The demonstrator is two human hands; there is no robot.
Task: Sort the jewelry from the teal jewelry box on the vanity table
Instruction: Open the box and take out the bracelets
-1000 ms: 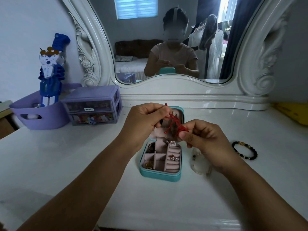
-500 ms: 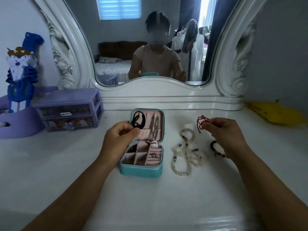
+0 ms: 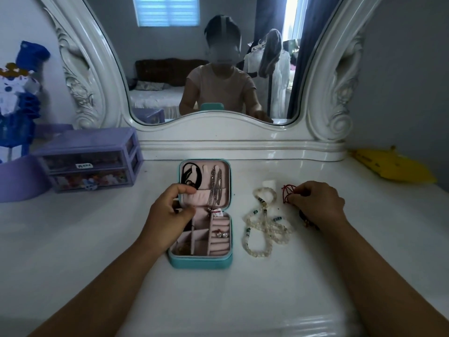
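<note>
One teal jewelry box lies open at the centre. At three o'clock of it lie one pale bead necklace, one red cord and one dark bead bracelet, partly hidden. At ten o'clock stands one purple drawer unit with two drawers. Two hands show, left and right.

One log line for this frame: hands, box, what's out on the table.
left hand: at open box, grip unclear | right hand: pinches red cord | white bead necklace: on table
</note>
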